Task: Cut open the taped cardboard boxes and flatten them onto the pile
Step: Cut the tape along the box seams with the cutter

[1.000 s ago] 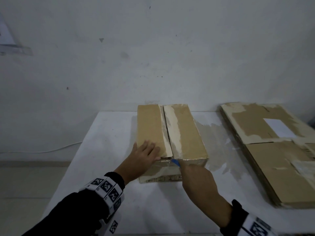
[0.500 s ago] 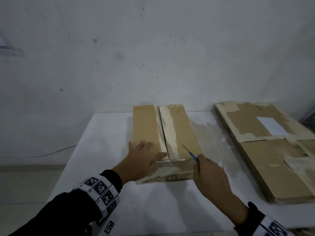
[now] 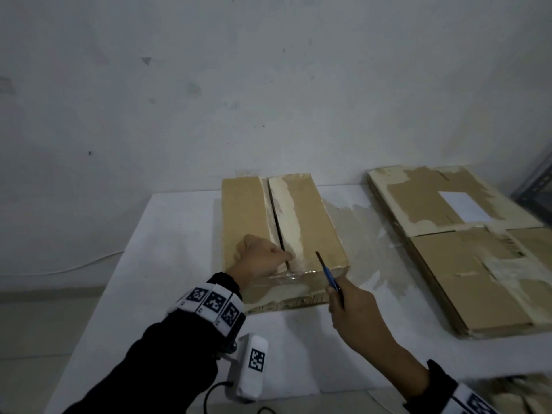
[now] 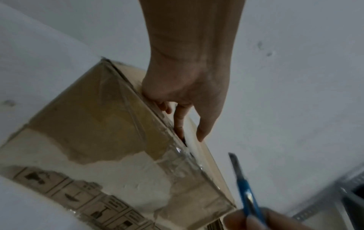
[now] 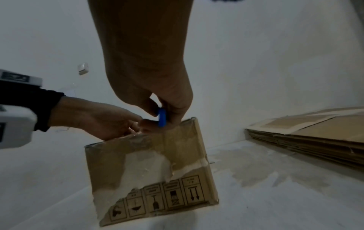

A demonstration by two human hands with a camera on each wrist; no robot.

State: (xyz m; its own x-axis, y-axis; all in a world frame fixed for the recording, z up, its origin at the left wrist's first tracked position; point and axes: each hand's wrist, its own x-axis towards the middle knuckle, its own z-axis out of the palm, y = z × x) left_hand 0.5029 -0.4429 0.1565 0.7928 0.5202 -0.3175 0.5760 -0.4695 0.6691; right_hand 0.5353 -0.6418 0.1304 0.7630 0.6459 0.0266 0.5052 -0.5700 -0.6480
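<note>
Blue knife (image 3: 330, 274) beside slit box (image 3: 310, 222)

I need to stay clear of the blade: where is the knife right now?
The blue knife is pinched in the right hand, blade raised over the cardboard box's near right corner.

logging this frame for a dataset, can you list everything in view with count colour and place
brown taped cardboard box: one, tan with torn white patches, table middle, top seam slit open
pile of flattened brown cardboard: one, tan and white, table right side
white paper label: one, white, on the pile's top sheet
blue-handled utility knife: one, blue with dark blade, raised above the box's near edge
white table: one, white, under everything
grey metal rack: one, grey, far right
left hand: fingertips at the slit seam
right hand: grips the knife
</note>
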